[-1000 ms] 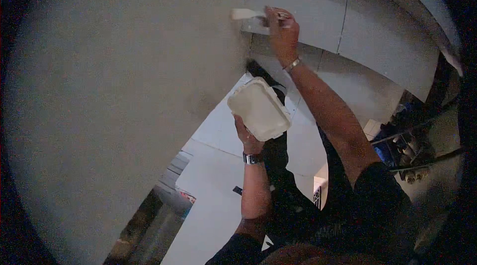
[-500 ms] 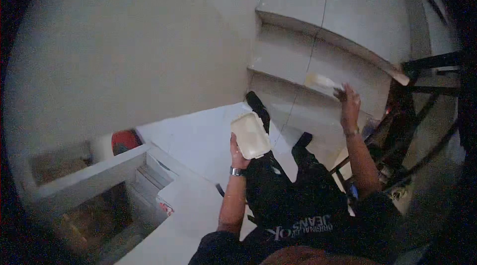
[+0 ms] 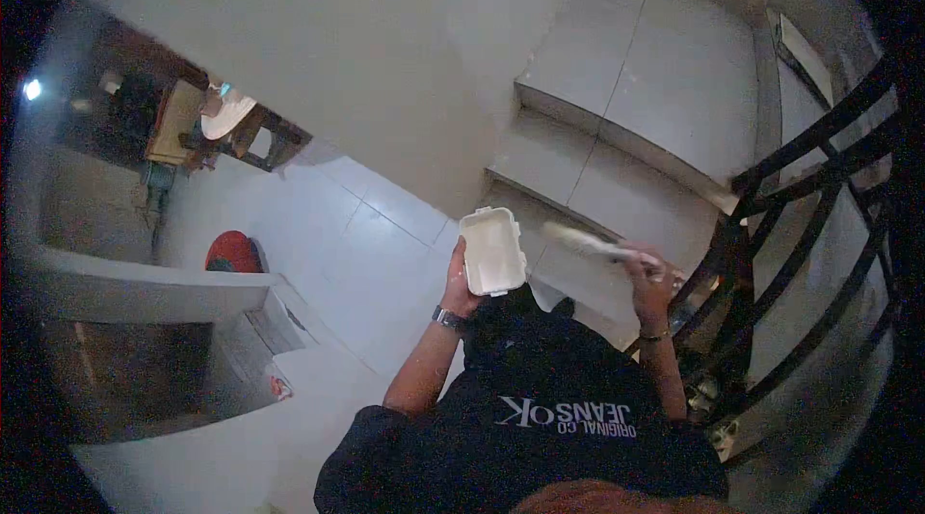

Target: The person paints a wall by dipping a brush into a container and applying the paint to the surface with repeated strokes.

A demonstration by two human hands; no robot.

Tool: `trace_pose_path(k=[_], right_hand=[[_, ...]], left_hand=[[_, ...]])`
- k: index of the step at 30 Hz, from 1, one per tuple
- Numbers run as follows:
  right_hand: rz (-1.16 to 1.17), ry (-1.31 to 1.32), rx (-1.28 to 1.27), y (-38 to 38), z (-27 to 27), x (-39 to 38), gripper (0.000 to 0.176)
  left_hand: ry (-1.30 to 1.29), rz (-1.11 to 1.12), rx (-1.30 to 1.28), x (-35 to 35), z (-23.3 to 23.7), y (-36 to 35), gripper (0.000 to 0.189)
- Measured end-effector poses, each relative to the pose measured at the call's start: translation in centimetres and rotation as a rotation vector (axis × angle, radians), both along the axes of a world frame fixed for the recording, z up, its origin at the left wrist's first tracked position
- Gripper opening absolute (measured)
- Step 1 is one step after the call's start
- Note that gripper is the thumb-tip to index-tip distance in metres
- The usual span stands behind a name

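A cream rectangular plastic container (image 3: 494, 254) with small clip tabs along its rim sits in my left hand (image 3: 462, 281), which grips its left side. The tub is uncovered, and its inside is pale. My right hand (image 3: 649, 275) is closed round the pale handle of a paintbrush (image 3: 590, 242). The brush is blurred by motion, and its yellowish end points left toward the container, with a gap between them.
White tiled steps (image 3: 578, 153) rise ahead beside a plain wall (image 3: 385, 61). Dark curved railings (image 3: 809, 215) run along the right. A red object (image 3: 233, 252) lies on the white floor (image 3: 332, 254) at left, past a low pale ledge (image 3: 173, 288).
The view has shifted, showing more of the room at left and the railing at right. My right hand has brought the paintbrush down and closer to the container, which stays in my left hand.
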State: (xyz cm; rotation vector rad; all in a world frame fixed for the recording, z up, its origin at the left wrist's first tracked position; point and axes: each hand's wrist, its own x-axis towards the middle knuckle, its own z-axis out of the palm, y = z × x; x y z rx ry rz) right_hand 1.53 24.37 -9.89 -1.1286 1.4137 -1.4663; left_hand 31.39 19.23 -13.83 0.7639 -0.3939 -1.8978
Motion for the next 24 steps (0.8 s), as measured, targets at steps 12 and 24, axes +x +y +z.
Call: trace_pose_path(k=[12,24], right_hand=[[0.923,0.999,-0.758,-2.0,6.8,10.0,0.032],[1.070,1.124,-0.804,-3.1,5.9,10.4,0.032]], left_hand=[[0.005,-0.096,-0.105,4.6,-0.5,3.6,0.062],[0.085,-0.127,-0.199,5.6,-3.3,3.2,0.057]])
